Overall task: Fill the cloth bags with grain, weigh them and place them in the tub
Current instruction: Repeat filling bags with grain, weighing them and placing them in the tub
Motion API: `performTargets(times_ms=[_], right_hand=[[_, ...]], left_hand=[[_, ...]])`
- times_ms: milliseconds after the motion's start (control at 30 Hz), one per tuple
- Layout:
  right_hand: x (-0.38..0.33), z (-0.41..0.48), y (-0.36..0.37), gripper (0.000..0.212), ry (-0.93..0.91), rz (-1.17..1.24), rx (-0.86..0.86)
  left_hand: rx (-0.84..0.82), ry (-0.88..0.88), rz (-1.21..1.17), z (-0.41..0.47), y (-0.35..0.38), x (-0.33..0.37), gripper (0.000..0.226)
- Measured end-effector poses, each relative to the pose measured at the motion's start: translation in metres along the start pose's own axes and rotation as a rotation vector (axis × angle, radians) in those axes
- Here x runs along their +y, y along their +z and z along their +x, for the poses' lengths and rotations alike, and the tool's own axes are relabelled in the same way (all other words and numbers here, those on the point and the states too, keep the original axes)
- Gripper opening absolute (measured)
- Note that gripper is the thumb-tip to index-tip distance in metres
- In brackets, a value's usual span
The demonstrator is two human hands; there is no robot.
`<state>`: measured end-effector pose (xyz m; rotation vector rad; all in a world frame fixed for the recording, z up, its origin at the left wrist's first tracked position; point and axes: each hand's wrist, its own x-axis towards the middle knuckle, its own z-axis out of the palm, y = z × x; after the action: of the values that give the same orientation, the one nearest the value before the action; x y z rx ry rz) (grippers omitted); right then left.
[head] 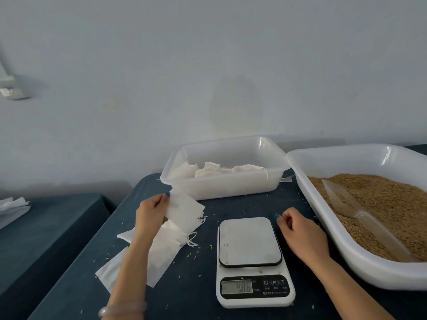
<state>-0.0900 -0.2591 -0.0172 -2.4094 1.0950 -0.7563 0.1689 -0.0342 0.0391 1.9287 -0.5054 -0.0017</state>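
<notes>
Beside the scale (250, 242), left hand (151, 213) pinches cloth bag (184, 211), mouth rightward; right hand (300, 232) slack.

A plain pale wall (208, 65) rises behind two tables (57, 227) draped in dark blue cloth.

Soft, even, dim daylight; edges bowed; faint blur throughout.
</notes>
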Motion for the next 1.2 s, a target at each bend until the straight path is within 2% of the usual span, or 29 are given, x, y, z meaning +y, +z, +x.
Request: performTargets(times_ms=[100, 200, 267, 400, 567, 667, 767, 967, 1100, 1200], right_hand=[[0.000, 0.001, -0.001, 0.019, 0.016, 0.052, 0.018], [-0.002, 0.001, -0.003, 0.019, 0.022, 0.136, 0.050], [-0.004, -0.001, -0.004, 0.018, 0.006, 0.194, 0.077], [-0.012, -0.004, -0.008, 0.023, -0.094, 0.315, 0.135], [-0.017, -0.005, -0.009, 0.013, -0.221, 0.518, 0.043], [-0.024, -0.008, -0.010, 0.008, -0.265, 0.566, -0.026], [-0.030, -0.013, -0.010, 0.031, -0.307, 0.582, -0.067], [-0.032, -0.014, -0.011, 0.041, -0.271, 0.583, -0.108], [-0.032, -0.014, -0.010, 0.036, -0.267, 0.596, -0.088], [-0.034, -0.014, -0.012, 0.023, -0.238, 0.624, -0.058]], left_hand=[[-0.095, 0.014, -0.149, -0.007, 0.009, 0.012, 0.024], [-0.257, 0.012, -0.367, -0.015, 0.021, 0.028, 0.033], [-0.258, 0.060, -0.316, -0.017, 0.033, 0.039, 0.028], [-0.144, 0.252, -0.106, -0.033, 0.060, 0.064, 0.014], [-0.050, 0.435, -0.009, -0.063, 0.087, 0.075, 0.003], [-0.036, 0.614, 0.028, -0.073, 0.089, 0.070, 0.003], [-0.052, 0.748, 0.045, -0.077, 0.089, 0.069, 0.006], [-0.158, 0.761, 0.124, -0.086, 0.096, 0.068, 0.008], [-0.183, 0.695, 0.119, -0.089, 0.095, 0.067, 0.016], [-0.200, 0.679, 0.147, -0.093, 0.096, 0.067, 0.023]])
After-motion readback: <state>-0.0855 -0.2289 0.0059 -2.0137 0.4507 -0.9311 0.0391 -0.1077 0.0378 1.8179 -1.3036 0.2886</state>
